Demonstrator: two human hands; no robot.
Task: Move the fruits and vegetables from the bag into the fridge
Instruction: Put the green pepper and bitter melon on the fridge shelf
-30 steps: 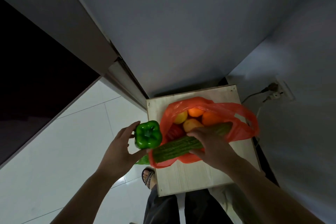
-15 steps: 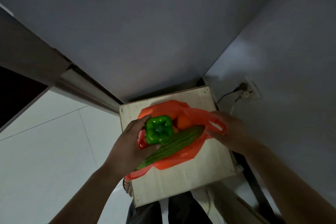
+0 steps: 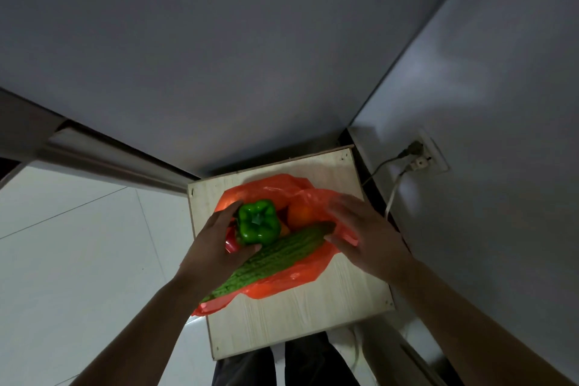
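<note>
An orange plastic bag [image 3: 300, 276] lies on a small pale wooden table [image 3: 300, 320]. My left hand [image 3: 213, 247] grips a green bell pepper [image 3: 258, 222] just above the bag's mouth. A long bumpy green gourd [image 3: 275, 257] sticks out of the bag towards the lower left. An orange fruit [image 3: 300, 215] shows inside, and something red [image 3: 232, 241] peeks from under the pepper. My right hand [image 3: 366, 232] hovers with spread fingers over the bag's right edge, close to the gourd's far end; whether it touches the plastic is unclear.
A large grey fridge door [image 3: 219, 56] rises right behind the table. A wall socket with plugs and cables [image 3: 416, 157] sits on the right wall. White floor tiles [image 3: 78, 260] spread to the left. My legs [image 3: 282, 363] stand at the table's near edge.
My left hand brought the pepper from left of the bag to above its mouth. My right hand let go of the gourd and moved to the bag's right edge. The camera swung towards the fridge.
</note>
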